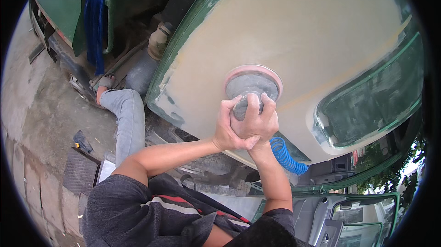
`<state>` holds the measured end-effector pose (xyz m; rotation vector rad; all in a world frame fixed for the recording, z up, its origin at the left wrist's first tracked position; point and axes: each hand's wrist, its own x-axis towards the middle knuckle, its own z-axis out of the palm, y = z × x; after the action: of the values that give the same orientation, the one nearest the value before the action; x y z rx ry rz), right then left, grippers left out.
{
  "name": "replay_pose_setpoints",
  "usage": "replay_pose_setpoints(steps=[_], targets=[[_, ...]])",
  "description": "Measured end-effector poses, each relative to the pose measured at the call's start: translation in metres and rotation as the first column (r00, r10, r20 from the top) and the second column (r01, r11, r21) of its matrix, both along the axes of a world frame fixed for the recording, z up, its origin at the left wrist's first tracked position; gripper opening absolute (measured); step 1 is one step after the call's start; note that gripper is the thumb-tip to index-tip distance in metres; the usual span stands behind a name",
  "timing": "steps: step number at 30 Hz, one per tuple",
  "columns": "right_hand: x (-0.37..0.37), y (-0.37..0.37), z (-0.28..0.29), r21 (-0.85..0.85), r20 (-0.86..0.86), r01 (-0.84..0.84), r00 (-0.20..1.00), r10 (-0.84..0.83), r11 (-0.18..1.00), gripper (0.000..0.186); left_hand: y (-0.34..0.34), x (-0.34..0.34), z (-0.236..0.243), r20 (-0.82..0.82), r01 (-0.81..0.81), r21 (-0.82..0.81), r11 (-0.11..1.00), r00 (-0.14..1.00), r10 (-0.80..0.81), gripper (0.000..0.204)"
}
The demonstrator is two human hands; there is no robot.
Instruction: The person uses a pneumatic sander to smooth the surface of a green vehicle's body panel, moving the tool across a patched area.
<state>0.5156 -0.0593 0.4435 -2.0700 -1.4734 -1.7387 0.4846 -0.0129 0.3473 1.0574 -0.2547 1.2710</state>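
Cream coating covers most of the green vehicle panel [298,26] on which the round sander [253,86] sits, its pink-edged pad face-on to that surface. My right hand [259,125] grasps the knob of the sander, fingers bent over the top. My left hand [226,125] is folded against the right, one bent finger at the left side of the knob; how much of the tool it grips I cannot tell (the two hands overlap). Below and to the right of the sander, a blue coiled hose [287,157] emerges beside my right forearm. To the right of the sander is a green-framed window [372,95]. To its left are a denim-clad leg [130,120] and a sandalled foot [106,81]. Farther out, above and left of the sander, a blue cloth [95,28] hangs over a green part. Foliage [409,180] shows far to its lower right.
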Motion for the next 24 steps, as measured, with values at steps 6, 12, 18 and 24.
replay_pose_setpoints(steps=[6, 12, 18, 24], targets=[[-0.004, 0.034, 0.185, 0.179, 0.027, 0.036, 0.999, -0.042, 0.983, 0.053, 0.042, 0.029, 0.213, 0.228, -0.141, 0.021, 0.990, 0.965, 0.132, 0.090], [0.070, 0.019, 0.372, 0.020, -0.017, -0.002, 1.000, 0.003, 1.000, 0.051, 0.050, 0.033, 0.334, 0.116, -0.058, 0.063, 0.996, 0.992, 0.051, 0.078], [0.032, 0.043, 0.260, 0.163, 0.053, 0.072, 0.995, -0.081, 0.984, 0.047, 0.058, 0.031, 0.276, 0.190, 0.008, 0.027, 1.000, 0.982, -0.012, 0.081], [-0.013, 0.026, 0.100, 0.053, -0.103, 0.018, 0.995, -0.012, 0.998, 0.042, 0.028, 0.000, 0.107, 0.100, 0.100, 0.017, 0.995, 0.990, -0.101, 0.105]])
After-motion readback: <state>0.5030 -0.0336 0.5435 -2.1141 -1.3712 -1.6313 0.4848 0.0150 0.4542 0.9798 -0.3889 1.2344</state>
